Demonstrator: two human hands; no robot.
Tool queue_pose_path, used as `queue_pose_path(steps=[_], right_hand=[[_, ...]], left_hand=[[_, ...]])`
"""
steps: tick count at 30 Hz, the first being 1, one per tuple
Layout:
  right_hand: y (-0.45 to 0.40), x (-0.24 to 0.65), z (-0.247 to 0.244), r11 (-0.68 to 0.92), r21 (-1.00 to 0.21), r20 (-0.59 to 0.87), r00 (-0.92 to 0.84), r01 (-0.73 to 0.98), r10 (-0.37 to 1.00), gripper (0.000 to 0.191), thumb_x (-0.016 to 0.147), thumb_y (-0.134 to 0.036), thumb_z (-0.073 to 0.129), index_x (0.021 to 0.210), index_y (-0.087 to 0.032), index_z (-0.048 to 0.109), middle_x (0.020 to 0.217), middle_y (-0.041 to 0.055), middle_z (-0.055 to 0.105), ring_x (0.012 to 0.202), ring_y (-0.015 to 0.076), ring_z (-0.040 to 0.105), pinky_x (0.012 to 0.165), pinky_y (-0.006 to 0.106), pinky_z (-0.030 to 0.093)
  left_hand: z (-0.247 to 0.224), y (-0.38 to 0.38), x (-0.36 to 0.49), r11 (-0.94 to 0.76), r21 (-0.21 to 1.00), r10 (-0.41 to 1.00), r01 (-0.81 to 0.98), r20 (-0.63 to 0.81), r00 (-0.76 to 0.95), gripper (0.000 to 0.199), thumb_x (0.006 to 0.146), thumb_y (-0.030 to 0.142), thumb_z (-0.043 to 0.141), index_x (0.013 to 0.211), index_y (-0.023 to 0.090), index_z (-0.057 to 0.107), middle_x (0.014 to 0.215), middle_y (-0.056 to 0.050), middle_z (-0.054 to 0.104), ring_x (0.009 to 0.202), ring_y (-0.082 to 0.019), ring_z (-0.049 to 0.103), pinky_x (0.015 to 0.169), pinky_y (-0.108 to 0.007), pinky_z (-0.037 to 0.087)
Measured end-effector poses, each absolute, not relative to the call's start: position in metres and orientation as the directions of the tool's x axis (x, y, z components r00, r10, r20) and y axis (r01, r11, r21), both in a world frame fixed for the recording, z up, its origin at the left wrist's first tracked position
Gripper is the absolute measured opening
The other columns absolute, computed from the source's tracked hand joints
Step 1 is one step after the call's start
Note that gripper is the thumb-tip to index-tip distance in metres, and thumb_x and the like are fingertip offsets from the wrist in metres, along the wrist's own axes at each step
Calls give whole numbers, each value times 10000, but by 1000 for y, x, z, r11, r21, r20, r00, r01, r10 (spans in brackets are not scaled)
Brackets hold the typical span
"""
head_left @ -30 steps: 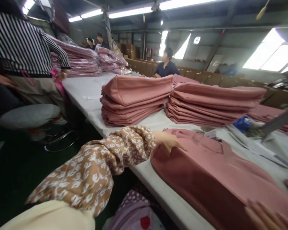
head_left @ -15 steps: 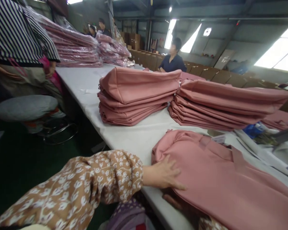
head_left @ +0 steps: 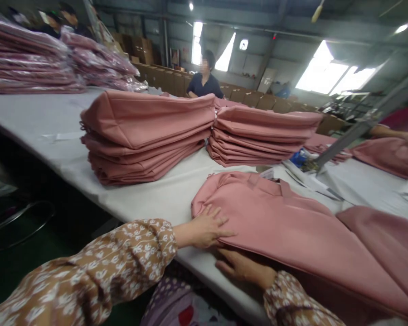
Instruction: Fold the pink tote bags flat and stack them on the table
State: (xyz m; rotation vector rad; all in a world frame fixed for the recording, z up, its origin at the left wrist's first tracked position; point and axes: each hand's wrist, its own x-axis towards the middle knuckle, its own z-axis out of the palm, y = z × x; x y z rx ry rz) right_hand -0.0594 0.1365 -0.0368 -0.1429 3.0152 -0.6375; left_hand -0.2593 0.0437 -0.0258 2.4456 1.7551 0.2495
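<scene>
A pink bag [head_left: 268, 217] with short straps lies on its side on the table in front of me. My left hand [head_left: 209, 227] rests on its near left end, fingers spread flat over the fabric and open. Just below, at the bag's near lower edge, is my right hand [head_left: 243, 267]; its thumb and finger point left and stand apart. Part of its fingers is hidden by the bag's edge. Another pink piece [head_left: 387, 240] adjoins the bag on the right.
Stacks of folded pink bags, one at left [head_left: 149, 122] and one at right [head_left: 261, 136], stand behind on the white table [head_left: 149, 199]. Plastic-wrapped goods [head_left: 27, 59] are piled far left. A slanted metal post [head_left: 363, 122] rises at right. A person [head_left: 205, 81] is across the table.
My view has swung to the right, and things now sit further left. My right hand has come into clearer view beneath the bag's edge. The left hand stays on the bag.
</scene>
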Motion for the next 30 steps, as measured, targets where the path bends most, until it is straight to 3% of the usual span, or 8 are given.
queue_pose_path(steps=[4,8,10,12,16,20,25,30], right_hand=[[158,17,32,947,-286,318,-947,-149,-53,286,978,-223,501,1245,-165,585,894,64,726,771,175,693,731,271,570],[237,101,92,944,-66,592,-749,322,297,225,957,-239,545,1142,-219,672,984,43,744,869,190,709,803,275,576],[278,131,94,837,24,482,-740,546,469,356,991,-370,425,1124,-182,697,1149,107,699,1121,286,629,1010,459,495],[304,148,80,690,104,262,-689,717,676,470,993,-428,330,1204,-182,671,1352,139,576,1319,355,457,1100,602,354],[298,160,35,544,131,-14,-547,829,837,628,944,-593,403,1464,-241,422,1560,162,292,1413,369,301,1076,576,390],[265,176,-10,492,181,0,-500,852,866,653,957,-632,320,1515,-293,303,1603,178,117,1448,420,159,1006,657,398],[246,180,-58,439,190,175,-470,878,865,613,998,-553,229,1505,-224,332,1591,194,119,1452,404,135,990,596,425],[239,185,-69,453,163,253,-481,876,839,613,983,-533,246,1497,-217,355,1582,181,182,1434,409,199,987,612,415]], left_hand=[[-20,48,-259,-290,167,956,942,-5,295,609,894,321,543,1449,469,342,1495,-106,418,1350,-495,345,1002,-757,277],[5,68,-245,-283,163,946,945,-117,304,546,777,208,567,1311,315,529,1198,-133,617,1095,-418,578,928,-740,375],[16,81,-233,-298,146,939,943,-135,317,465,735,229,596,1199,211,582,1082,-156,644,1013,-395,602,916,-737,391],[17,90,-223,-354,147,920,924,-122,372,574,699,218,605,1266,179,529,1245,-205,585,1141,-430,537,933,-750,373],[-8,91,-216,-401,159,894,902,-147,423,964,687,188,603,1523,362,157,1589,-173,221,1392,-505,259,975,-814,238],[-34,82,-219,-362,112,915,925,-148,376,967,729,241,645,1506,467,117,1608,-187,135,1421,-528,159,1001,-822,105],[-41,92,-226,-407,154,887,900,-167,430,883,789,292,641,1490,503,147,1607,-192,123,1434,-514,134,1001,-820,94],[-33,95,-224,-402,127,899,907,-132,417,850,777,330,688,1487,458,238,1577,-172,227,1416,-505,214,1012,-818,135]])
